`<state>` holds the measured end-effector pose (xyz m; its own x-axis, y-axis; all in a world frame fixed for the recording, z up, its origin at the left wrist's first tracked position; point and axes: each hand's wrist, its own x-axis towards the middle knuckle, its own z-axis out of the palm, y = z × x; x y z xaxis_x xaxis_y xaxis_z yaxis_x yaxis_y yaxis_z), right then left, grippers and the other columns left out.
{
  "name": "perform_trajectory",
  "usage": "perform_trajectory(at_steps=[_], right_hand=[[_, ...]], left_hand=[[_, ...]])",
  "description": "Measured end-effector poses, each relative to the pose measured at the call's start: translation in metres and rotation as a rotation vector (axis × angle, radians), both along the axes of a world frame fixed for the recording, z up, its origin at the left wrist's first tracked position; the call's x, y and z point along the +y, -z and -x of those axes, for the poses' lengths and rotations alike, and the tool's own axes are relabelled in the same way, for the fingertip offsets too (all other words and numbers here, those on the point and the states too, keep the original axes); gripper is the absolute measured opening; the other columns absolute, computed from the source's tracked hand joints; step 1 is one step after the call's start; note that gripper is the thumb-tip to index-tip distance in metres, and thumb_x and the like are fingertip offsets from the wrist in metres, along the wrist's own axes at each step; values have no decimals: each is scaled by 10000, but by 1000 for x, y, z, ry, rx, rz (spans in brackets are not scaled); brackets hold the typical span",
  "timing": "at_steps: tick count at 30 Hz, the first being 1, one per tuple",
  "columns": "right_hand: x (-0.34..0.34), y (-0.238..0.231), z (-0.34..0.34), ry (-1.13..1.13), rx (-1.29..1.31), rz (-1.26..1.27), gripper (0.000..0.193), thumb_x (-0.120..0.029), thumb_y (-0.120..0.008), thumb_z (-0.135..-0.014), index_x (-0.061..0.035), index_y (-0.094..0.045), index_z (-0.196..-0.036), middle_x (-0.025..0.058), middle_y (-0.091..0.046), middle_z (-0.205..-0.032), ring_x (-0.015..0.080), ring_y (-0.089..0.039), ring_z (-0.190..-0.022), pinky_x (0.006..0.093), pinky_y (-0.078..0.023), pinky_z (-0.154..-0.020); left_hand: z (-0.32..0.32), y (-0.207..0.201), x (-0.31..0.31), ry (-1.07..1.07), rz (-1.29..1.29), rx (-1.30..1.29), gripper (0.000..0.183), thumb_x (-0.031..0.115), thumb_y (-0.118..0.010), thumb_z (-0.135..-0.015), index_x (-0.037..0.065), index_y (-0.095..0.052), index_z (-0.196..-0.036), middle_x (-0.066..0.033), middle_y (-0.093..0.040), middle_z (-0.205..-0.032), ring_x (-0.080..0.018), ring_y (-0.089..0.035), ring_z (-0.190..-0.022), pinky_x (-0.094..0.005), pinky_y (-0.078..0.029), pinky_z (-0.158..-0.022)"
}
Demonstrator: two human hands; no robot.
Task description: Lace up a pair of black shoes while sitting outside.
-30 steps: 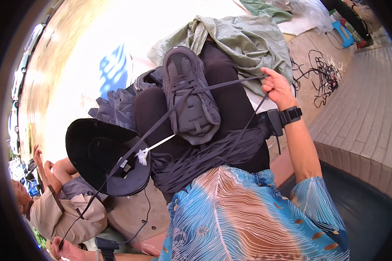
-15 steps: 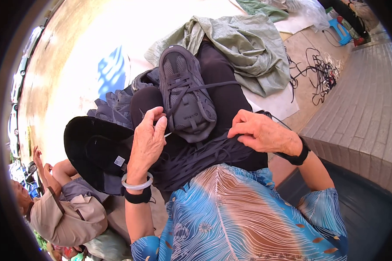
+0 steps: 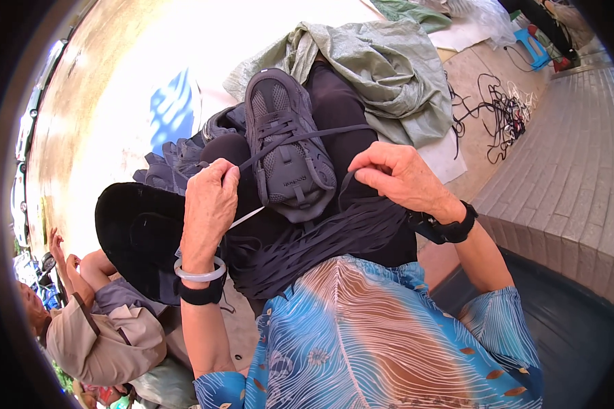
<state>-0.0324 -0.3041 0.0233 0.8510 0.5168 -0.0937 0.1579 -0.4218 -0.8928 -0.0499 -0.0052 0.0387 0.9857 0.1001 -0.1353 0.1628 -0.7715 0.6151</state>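
The shoe (image 3: 290, 153) sits up on the lap between the dark thighs, toe pointing away, heel toward the body, and here the left hand (image 3: 209, 204) has the lace (image 3: 269, 146) pinched between thumb and finger, just beside the shoe's collar. Over on the other side the right hand (image 3: 401, 176) has thumb and finger closed on a dark strand (image 3: 344, 187) that drops toward the pile (image 3: 320, 235) of laces across the lap. And there's the danger: strand, lace and pile all share one dark colour, so the wrong length could easily get picked up, or a tangle dragged along with it. The lace's far run (image 3: 341, 130) lies loose over the right thigh, likely to slip or snag. No hand steadies the shoe, so a hard sideways tug might tip it off the legs; a pale cord (image 3: 247, 217) near the heel could get caught up too. Now for room: leftward it's tight, with the hat (image 3: 140, 238) next to the left wrist and more shoes (image 3: 170, 163) beyond the knee. Ahead, the crumpled sheet (image 3: 396, 82) borders the right leg. To the right, the hand has open air above the floor before the grey ledge (image 3: 559, 184), with a cord heap (image 3: 501, 129) lying farther out.
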Motion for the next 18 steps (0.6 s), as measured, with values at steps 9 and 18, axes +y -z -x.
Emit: perform_trajectory(at_steps=[9, 18], right_hand=[[-33, 37, -15, 128, -330, 469, 153, -20, -618, -820, -21, -646, -970, 163, -612, -914, 371, -611, -838, 421, -491, -730], [-4, 26, 4, -265, -441, 358, 241, 0, -642, -783, -54, -635, -1017, 126, -532, -1156, 319, -618, -913, 375, -516, -754]], left_hand=[[0, 2, -9, 93, -140, -222, 186, 160, -590, -949, -10, -639, -1008, -189, -619, -877, -370, -619, -801, -421, -496, -739], [19, -11, -21, 224, 196, -219, 160, 110, -548, -992, 10, -654, -1057, -83, -629, -928, -157, -590, -830, -270, -466, -724]])
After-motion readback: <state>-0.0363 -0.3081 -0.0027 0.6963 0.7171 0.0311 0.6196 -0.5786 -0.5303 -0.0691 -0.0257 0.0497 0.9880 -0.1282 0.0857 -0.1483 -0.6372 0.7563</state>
